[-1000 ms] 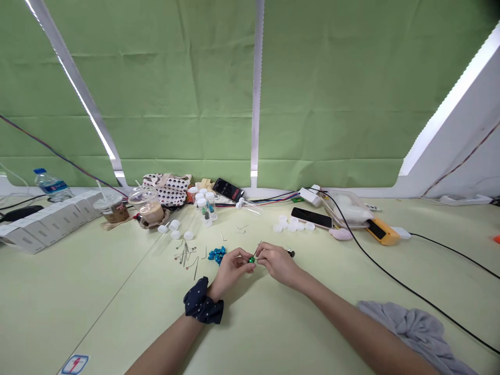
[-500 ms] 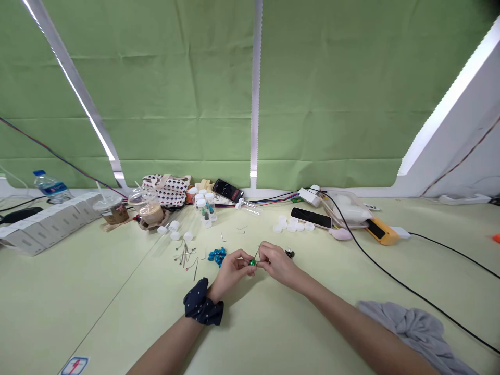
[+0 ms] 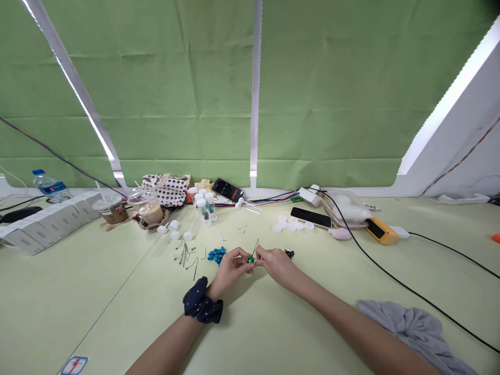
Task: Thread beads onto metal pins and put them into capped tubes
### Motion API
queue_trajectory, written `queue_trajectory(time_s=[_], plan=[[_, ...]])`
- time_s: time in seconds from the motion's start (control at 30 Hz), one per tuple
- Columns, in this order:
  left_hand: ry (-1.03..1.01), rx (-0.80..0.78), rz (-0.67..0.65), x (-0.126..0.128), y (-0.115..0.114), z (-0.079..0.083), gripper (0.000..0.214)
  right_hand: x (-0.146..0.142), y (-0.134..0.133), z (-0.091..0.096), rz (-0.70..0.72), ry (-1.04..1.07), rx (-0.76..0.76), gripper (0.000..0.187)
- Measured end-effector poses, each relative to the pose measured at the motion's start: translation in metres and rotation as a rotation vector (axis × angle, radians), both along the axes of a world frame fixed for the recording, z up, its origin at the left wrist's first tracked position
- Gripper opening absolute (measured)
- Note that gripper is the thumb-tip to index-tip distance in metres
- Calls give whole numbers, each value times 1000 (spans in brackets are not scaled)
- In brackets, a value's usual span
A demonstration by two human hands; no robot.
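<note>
Over the middle of the table, my left hand (image 3: 231,267) pinches a small shiny green piece (image 3: 250,259) between thumb and fingertips. My right hand (image 3: 276,263) is closed at its right side, thumb and fingers on a thin bent metal rod (image 3: 255,246) that sticks up beside the green piece. Whether the rod enters the piece is too small to tell. Shiny blue pieces (image 3: 216,255) lie heaped behind my left hand. Small black pieces (image 3: 289,253) sit just past my right hand. Thin metal rods with small coloured ends (image 3: 186,255) are scattered to the left.
White caps (image 3: 291,225) and a phone (image 3: 311,217) lie behind my right hand. Capped clear tubes (image 3: 205,213) stand at the back. Drink cups (image 3: 150,212) and white boxes (image 3: 47,224) are on the left. A black cable (image 3: 375,263) crosses the right side.
Both hands have shifted slightly left with the green piece. My right hand's fingers have slid lower, and more of the bent rod shows above them.
</note>
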State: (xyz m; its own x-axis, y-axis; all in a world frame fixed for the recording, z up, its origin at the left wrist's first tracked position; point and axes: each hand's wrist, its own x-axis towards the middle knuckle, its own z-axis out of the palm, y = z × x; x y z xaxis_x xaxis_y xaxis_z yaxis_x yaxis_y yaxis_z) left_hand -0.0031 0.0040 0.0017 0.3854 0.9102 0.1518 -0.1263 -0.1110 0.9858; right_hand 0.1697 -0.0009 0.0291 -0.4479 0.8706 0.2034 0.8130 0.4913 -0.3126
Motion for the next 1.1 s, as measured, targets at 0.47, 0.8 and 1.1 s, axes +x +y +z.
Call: queue_trajectory(time_s=[0.47, 0.8, 1.1], plan=[[-13, -5, 13, -4, 4, -1, 29, 9, 3, 2, 100, 230, 72, 20], [-48, -30, -7, -4, 4, 1, 28, 6, 3, -1, 103, 352, 72, 17], [-85, -15, 12, -8, 8, 0, 26, 9, 4, 3, 177, 326, 105, 25]])
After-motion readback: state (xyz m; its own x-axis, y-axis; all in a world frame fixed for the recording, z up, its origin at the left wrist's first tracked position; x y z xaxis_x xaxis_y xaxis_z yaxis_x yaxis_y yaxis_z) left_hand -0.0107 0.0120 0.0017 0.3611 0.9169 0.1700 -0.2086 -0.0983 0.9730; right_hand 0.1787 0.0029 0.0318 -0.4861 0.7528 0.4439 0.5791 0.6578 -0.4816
